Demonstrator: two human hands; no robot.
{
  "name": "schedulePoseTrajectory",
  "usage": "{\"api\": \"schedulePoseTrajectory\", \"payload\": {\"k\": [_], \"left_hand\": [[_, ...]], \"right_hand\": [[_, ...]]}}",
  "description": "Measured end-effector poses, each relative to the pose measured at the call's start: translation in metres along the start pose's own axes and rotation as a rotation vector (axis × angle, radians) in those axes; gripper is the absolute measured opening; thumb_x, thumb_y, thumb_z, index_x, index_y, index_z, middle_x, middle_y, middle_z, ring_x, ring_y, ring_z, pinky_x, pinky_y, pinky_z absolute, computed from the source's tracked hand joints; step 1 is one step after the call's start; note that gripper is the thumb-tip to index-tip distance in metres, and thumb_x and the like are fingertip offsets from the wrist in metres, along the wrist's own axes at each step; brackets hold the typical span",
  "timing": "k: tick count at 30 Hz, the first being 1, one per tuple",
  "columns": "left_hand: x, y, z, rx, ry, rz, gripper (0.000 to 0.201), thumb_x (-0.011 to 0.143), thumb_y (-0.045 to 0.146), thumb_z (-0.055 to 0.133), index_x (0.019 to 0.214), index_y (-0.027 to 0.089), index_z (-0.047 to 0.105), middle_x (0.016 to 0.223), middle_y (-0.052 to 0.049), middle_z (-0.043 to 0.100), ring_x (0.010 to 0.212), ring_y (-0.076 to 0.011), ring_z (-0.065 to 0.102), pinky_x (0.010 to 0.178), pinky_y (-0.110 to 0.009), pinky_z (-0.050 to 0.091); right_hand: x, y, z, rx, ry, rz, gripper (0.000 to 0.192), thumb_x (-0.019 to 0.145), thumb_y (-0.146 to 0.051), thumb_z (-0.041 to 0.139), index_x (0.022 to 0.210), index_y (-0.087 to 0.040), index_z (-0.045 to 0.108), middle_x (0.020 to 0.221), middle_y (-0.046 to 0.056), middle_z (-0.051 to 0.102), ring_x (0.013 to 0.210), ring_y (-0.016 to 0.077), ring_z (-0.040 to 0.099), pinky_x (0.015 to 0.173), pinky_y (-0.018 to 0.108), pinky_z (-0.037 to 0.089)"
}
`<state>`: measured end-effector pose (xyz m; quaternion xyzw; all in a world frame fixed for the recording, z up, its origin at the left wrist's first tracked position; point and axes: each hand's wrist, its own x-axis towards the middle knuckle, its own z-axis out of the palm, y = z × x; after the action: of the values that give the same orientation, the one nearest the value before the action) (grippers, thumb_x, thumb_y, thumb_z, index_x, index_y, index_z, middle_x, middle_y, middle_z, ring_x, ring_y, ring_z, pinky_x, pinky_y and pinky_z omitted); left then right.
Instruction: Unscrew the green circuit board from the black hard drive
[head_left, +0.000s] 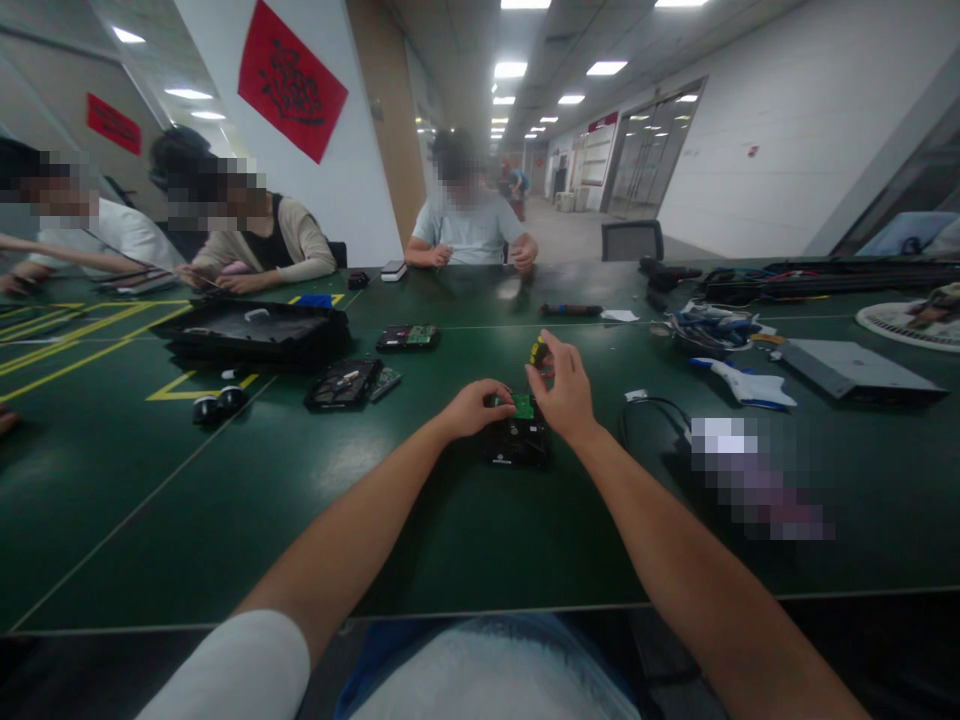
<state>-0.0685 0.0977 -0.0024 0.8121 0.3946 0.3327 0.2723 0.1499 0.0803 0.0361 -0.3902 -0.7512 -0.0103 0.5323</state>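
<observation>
A black hard drive (pixel 516 442) with a green circuit board (pixel 523 406) on top lies on the dark green table (pixel 420 540) in front of me. My left hand (pixel 474 405) rests on the drive's left edge, fingers curled against the board. My right hand (pixel 566 390) is just to the right, holding a small screwdriver with a yellow and black handle (pixel 538 352) upright over the board.
A second drive (pixel 343 384) and a loose board (pixel 407 337) lie further left, by a large black case (pixel 251 335). Cables (pixel 649 415), tools and a grey box (pixel 855 368) sit to the right. Other people work at the far and left sides.
</observation>
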Motion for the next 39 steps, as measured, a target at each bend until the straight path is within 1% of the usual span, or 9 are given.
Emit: {"api": "schedulePoseTrajectory", "payload": {"k": [6, 11, 15, 17, 21, 26, 32, 34, 39], "left_hand": [[-0.0002, 0.0005, -0.0006, -0.004, 0.003, -0.016, 0.022, 0.084, 0.04, 0.078, 0.097, 0.023, 0.076, 0.121, -0.006, 0.072, 0.112, -0.0248, 0.066, 0.106, -0.043, 0.048], [0.0, -0.0012, 0.0002, -0.003, 0.007, -0.003, 0.021, 0.084, 0.04, 0.078, 0.096, 0.023, 0.076, 0.121, -0.006, 0.072, 0.112, -0.0247, 0.066, 0.107, -0.043, 0.047], [0.0001, -0.0019, 0.0013, -0.016, 0.011, 0.011, 0.022, 0.084, 0.04, 0.077, 0.098, 0.023, 0.075, 0.12, -0.006, 0.072, 0.112, -0.0239, 0.066, 0.106, -0.042, 0.047], [0.0, -0.0016, 0.0014, -0.018, 0.01, 0.007, 0.022, 0.085, 0.04, 0.077, 0.098, 0.022, 0.075, 0.12, -0.006, 0.072, 0.112, -0.0237, 0.066, 0.105, -0.041, 0.048], [-0.0002, 0.0002, 0.0007, -0.009, 0.005, 0.0, 0.021, 0.084, 0.039, 0.077, 0.096, 0.022, 0.075, 0.12, -0.006, 0.072, 0.113, -0.0241, 0.066, 0.106, -0.042, 0.047], [0.0003, 0.0014, 0.0003, -0.006, 0.006, -0.009, 0.019, 0.084, 0.037, 0.077, 0.096, 0.022, 0.075, 0.12, -0.006, 0.072, 0.114, -0.0241, 0.066, 0.107, -0.042, 0.047], [0.0005, 0.0003, 0.0004, 0.008, 0.003, -0.016, 0.02, 0.084, 0.038, 0.077, 0.097, 0.023, 0.076, 0.122, -0.006, 0.072, 0.114, -0.0249, 0.065, 0.106, -0.043, 0.047], [0.0005, 0.0002, 0.0004, 0.007, 0.005, -0.015, 0.02, 0.084, 0.038, 0.077, 0.097, 0.023, 0.076, 0.122, -0.006, 0.072, 0.114, -0.0251, 0.065, 0.107, -0.043, 0.047], [0.0007, 0.0, 0.0003, 0.008, -0.002, -0.01, 0.02, 0.084, 0.038, 0.077, 0.097, 0.023, 0.076, 0.121, -0.006, 0.072, 0.113, -0.0246, 0.066, 0.106, -0.042, 0.047]], "right_hand": [[0.0005, -0.0006, -0.0001, -0.016, 0.016, 0.002, 0.063, 0.098, -0.027, 0.053, 0.157, -0.028, 0.033, 0.13, 0.014, 0.056, 0.101, 0.026, 0.066, 0.091, 0.05, 0.063], [0.0001, -0.0018, -0.001, -0.039, 0.023, 0.019, 0.06, 0.098, -0.032, 0.056, 0.155, -0.028, 0.038, 0.125, 0.013, 0.055, 0.092, 0.0241, 0.064, 0.083, 0.047, 0.064], [-0.0005, 0.0009, 0.0007, -0.026, 0.022, 0.004, 0.063, 0.098, -0.029, 0.053, 0.158, -0.027, 0.033, 0.13, 0.014, 0.055, 0.1, 0.0259, 0.064, 0.09, 0.049, 0.062], [-0.0007, 0.0027, 0.0017, -0.013, 0.023, 0.009, 0.063, 0.098, -0.029, 0.053, 0.158, -0.027, 0.034, 0.131, 0.015, 0.054, 0.099, 0.0258, 0.065, 0.09, 0.049, 0.063], [-0.0009, 0.0039, 0.0021, 0.011, 0.031, 0.022, 0.061, 0.098, -0.032, 0.058, 0.156, -0.029, 0.037, 0.127, 0.013, 0.053, 0.091, 0.0234, 0.066, 0.085, 0.048, 0.065], [-0.0011, 0.0034, 0.0028, 0.007, 0.033, -0.002, 0.063, 0.098, -0.027, 0.054, 0.158, -0.029, 0.033, 0.131, 0.014, 0.055, 0.097, 0.0247, 0.066, 0.09, 0.049, 0.064], [-0.0016, 0.0022, 0.0032, 0.007, 0.044, 0.048, 0.064, 0.097, -0.031, 0.059, 0.156, -0.029, 0.035, 0.132, 0.014, 0.054, 0.091, 0.0233, 0.068, 0.079, 0.046, 0.066], [-0.0016, 0.0012, 0.0026, 0.016, 0.034, 0.041, 0.063, 0.097, -0.032, 0.059, 0.156, -0.029, 0.036, 0.131, 0.014, 0.054, 0.092, 0.0233, 0.068, 0.08, 0.046, 0.066], [-0.0013, -0.0003, 0.0017, 0.04, 0.024, 0.017, 0.064, 0.098, -0.026, 0.053, 0.158, -0.029, 0.031, 0.132, 0.014, 0.054, 0.098, 0.024, 0.067, 0.086, 0.047, 0.065]]}}
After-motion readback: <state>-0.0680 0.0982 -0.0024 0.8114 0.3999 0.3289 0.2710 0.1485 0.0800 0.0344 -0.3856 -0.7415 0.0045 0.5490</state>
